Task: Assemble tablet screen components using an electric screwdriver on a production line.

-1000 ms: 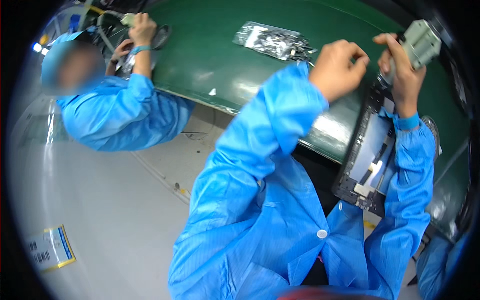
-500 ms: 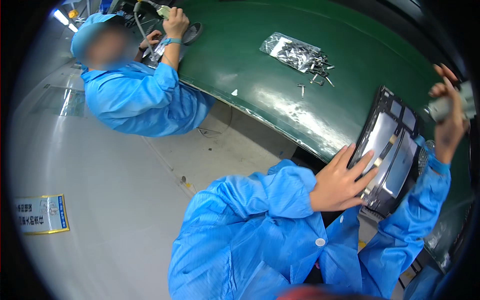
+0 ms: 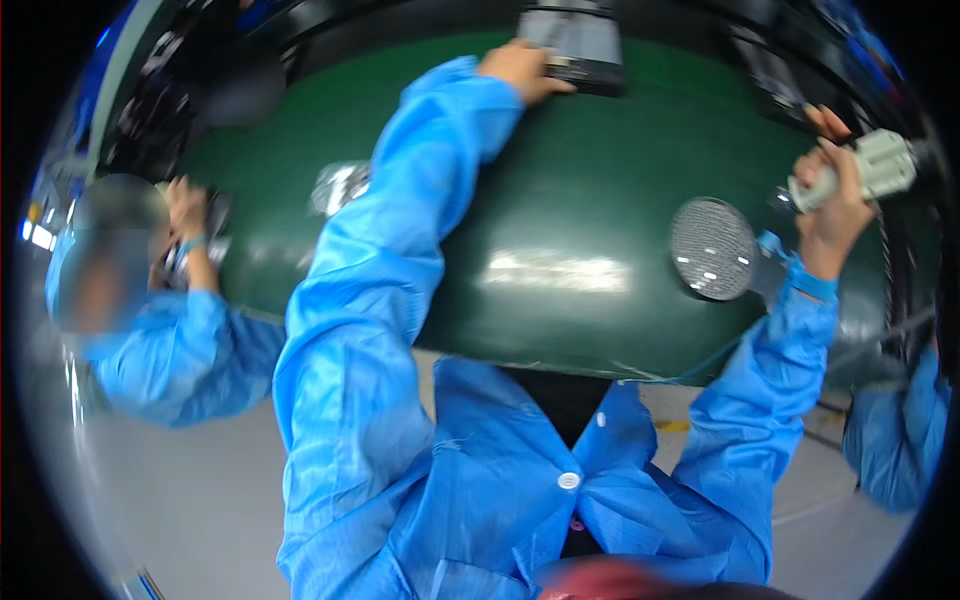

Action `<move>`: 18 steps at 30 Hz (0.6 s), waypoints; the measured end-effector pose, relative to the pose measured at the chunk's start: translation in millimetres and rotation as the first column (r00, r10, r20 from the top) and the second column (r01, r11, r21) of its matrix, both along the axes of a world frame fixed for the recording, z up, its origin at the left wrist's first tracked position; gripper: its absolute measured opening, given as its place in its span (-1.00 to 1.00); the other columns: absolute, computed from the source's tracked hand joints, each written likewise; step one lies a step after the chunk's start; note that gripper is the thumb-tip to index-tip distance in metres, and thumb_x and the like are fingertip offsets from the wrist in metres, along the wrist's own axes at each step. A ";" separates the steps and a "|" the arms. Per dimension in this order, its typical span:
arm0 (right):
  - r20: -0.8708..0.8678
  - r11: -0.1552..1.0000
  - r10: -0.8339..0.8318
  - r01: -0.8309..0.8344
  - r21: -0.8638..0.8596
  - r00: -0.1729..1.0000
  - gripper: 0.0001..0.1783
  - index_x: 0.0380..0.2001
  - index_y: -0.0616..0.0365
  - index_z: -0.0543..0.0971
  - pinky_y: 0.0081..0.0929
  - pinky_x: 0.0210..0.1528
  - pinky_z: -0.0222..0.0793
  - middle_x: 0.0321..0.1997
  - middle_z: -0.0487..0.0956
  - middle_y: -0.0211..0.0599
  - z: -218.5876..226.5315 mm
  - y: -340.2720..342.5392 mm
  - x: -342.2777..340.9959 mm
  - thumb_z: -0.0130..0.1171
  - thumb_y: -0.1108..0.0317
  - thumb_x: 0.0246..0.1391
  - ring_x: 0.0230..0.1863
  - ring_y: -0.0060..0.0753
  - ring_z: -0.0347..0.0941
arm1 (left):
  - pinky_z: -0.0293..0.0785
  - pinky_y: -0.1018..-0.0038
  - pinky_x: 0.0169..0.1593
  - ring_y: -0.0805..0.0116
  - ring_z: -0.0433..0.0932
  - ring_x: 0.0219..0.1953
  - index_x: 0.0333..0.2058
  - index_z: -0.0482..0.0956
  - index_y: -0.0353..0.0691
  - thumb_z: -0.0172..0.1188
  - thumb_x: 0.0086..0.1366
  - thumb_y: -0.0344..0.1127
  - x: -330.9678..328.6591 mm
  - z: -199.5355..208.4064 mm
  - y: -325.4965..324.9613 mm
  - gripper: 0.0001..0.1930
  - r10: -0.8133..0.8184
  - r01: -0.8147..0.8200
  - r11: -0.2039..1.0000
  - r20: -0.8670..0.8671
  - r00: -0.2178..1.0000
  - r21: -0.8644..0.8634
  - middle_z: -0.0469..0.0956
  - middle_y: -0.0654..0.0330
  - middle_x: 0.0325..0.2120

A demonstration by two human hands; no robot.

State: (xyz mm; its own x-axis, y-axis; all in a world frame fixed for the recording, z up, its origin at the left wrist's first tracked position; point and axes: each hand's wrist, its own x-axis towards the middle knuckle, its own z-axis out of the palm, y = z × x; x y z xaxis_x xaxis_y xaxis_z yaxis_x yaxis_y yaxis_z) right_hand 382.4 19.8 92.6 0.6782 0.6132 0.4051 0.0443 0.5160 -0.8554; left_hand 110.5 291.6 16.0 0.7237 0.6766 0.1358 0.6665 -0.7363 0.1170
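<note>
At the table's far side, my left hand [image 3: 520, 70] is closed on the near left corner of a flat electronic device [image 3: 590, 45] with a black frame and silver panels. The device's far end runs out at the top rim. My right hand [image 3: 832, 205], raised at the right, has its fingers wrapped round a pale grey-green electric screwdriver [image 3: 882, 166]. A blue strap [image 3: 812, 284] circles my right wrist. Between my arms and nearer the right hand lies a round dish [image 3: 712, 248] with a grey, speckled surface; its contents are too small to tell.
The green tabletop [image 3: 560, 200] spreads before me. A clear plastic bag [image 3: 340, 187] lies partly behind my left sleeve. At the left a person in blue [image 3: 170, 350] works at the table; another blue sleeve [image 3: 890, 440] shows at the right. Dark equipment [image 3: 770, 75] lines the far side.
The device has gone from close by my body to the table's far side with my left hand on it. My view has swung right. The screwdriver stays in my right hand.
</note>
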 end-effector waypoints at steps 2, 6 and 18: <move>-0.043 0.998 -0.041 0.043 0.053 0.998 -0.70 -0.13 0.54 0.58 -0.55 -0.57 0.26 -0.12 0.68 0.10 0.9 -0.2 -6.7 0.11 0.57 0.07 -0.67 -0.57 0.33 | 0.37 0.17 0.30 -0.11 0.44 0.23 0.20 0.55 -0.19 0.29 0.24 0.26 -15.6 -6.0 29.3 -0.26 0.018 -0.018 1.000 0.053 0.998 -0.001 0.48 -0.15 0.15; -0.046 0.995 -0.100 0.101 0.021 0.994 -0.69 -0.14 0.51 0.59 -0.52 -0.64 0.28 -0.11 0.69 0.08 1.3 -8.0 3.0 0.07 0.58 0.04 -0.70 -0.57 0.34 | 0.36 0.20 0.34 -0.06 0.43 0.26 0.22 0.53 -0.14 0.38 0.17 0.23 -9.2 -19.3 64.2 -0.24 0.070 -0.064 0.996 0.091 0.993 -0.067 0.38 -0.06 0.26; 0.078 0.981 -0.131 0.140 -0.133 0.988 -0.71 -0.06 0.44 0.59 -0.62 -0.57 0.36 -0.18 0.70 -0.11 -12.5 -0.5 -8.7 0.14 0.60 0.12 -0.63 -0.63 0.44 | 0.35 0.23 0.32 -0.18 0.41 0.28 0.26 0.05 -0.81 0.14 -0.21 0.80 269.1 5.6 -12.7 0.57 0.400 -0.200 0.838 0.322 0.858 -0.507 0.36 -0.44 0.21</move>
